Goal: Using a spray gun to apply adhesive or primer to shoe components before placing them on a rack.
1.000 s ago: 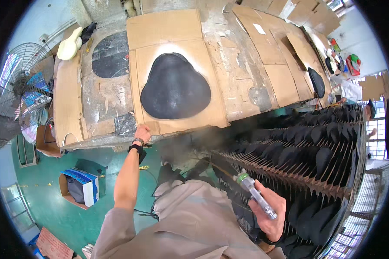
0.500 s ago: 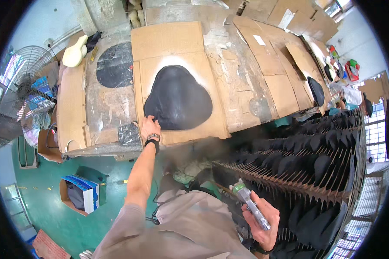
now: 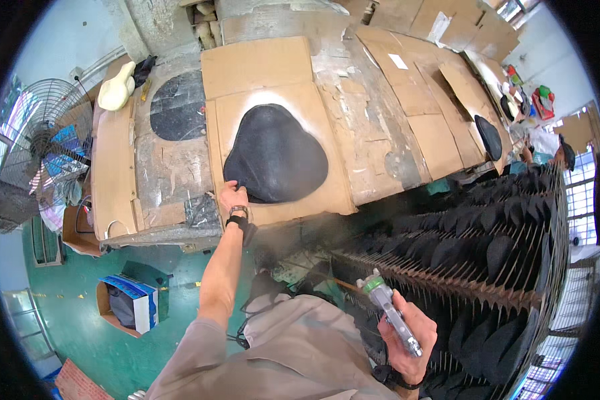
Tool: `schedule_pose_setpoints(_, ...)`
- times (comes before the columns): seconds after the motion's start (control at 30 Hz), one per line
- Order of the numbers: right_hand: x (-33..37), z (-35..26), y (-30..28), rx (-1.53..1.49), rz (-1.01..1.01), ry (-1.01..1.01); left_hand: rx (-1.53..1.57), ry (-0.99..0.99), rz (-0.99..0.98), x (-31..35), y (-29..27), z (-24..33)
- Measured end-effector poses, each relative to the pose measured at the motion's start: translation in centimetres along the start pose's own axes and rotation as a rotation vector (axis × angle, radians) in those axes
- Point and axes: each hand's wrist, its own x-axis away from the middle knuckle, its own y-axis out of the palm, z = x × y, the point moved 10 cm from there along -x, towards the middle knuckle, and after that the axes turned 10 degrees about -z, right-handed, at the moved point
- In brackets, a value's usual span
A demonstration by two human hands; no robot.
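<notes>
A black saddle cover piece [image 3: 280, 157], flat and shaped like a rounded triangle, lies on a cardboard sheet [image 3: 257, 70] with white spray residue around its upper edge. My left hand [image 3: 233, 197] is at its lower left edge, fingers and thumb closed on the rim. In my right hand [image 3: 412, 337], low and to the right, is a silver spray gun [image 3: 390, 310] with a green ring near its nozzle. The gun points up and left, away from the piece by about a forearm's length. My fingers hide part of its handle.
To the right stands a rack [image 3: 447, 257] filled with black pieces on rods. A fan [image 3: 43, 137] and a pale yellow saddle [image 3: 117, 88] are at the left. An open box [image 3: 128, 303] sits on the green floor. Another person [image 3: 543, 159] is at the far right.
My left fingers have drawn together at the rim of the black piece, whose surface looks duller and more textured. My right hand with the spray gun has shifted slightly right.
</notes>
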Motion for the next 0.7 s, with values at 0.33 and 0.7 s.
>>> schedule_pose_setpoints(0.33,2.2,3.9,-0.2,-0.110,0.046,0.098,1.298,-0.478,-0.470,-3.5,10.2,2.3)
schedule_pose_setpoints(0.7,7.4,9.7,-2.2,-0.164,0.092,0.256,1.479,0.418,-0.815,3.5,-9.5,45.8)
